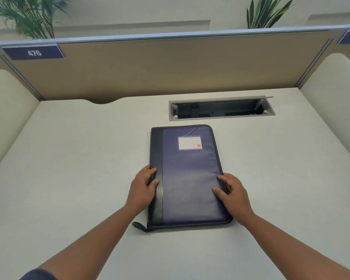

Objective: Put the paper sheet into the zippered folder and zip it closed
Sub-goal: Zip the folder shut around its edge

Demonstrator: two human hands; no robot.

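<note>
A dark blue zippered folder (188,174) with a black spine strip and a white label lies flat and closed on the white desk (79,158). Its zip pull tab (138,226) sticks out at the near left corner. My left hand (143,188) rests on the folder's left spine edge, thumb and fingers lying on the black strip. My right hand (233,196) rests on the right edge, fingers spread over the cover and the zip. No paper sheet is in view.
An open cable tray slot (220,109) is set into the desk behind the folder. Tan partition panels (170,65) wall the desk at the back, cream ones at both sides. Plants stand beyond the partition.
</note>
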